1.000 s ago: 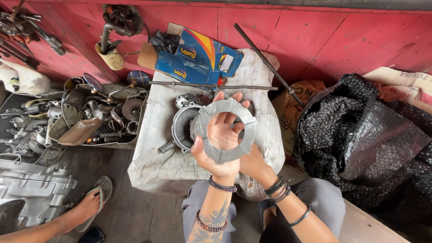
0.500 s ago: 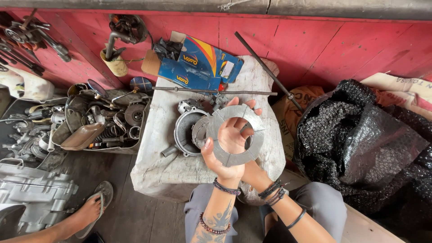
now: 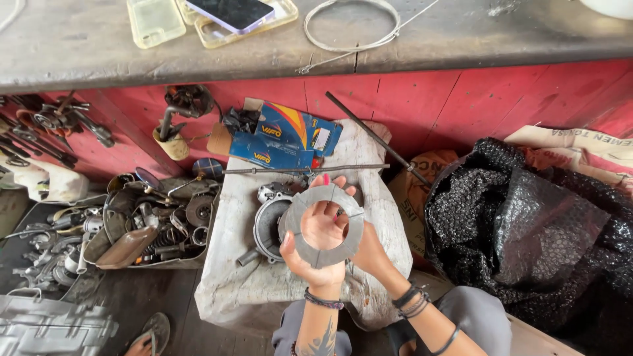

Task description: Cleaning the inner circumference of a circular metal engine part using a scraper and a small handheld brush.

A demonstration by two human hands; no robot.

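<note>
Both hands hold a grey ring above the block's near edge — left hand gripping its rim, right hand cupped behind — a housing beneath.

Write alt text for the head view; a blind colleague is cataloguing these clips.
Seen from above, both hands, left hand and right hand, hold up a flat grey friction ring over a metal engine housing on a worn white block. A tray of greasy parts sits left, black bubble wrap right, a blue carton behind.
</note>
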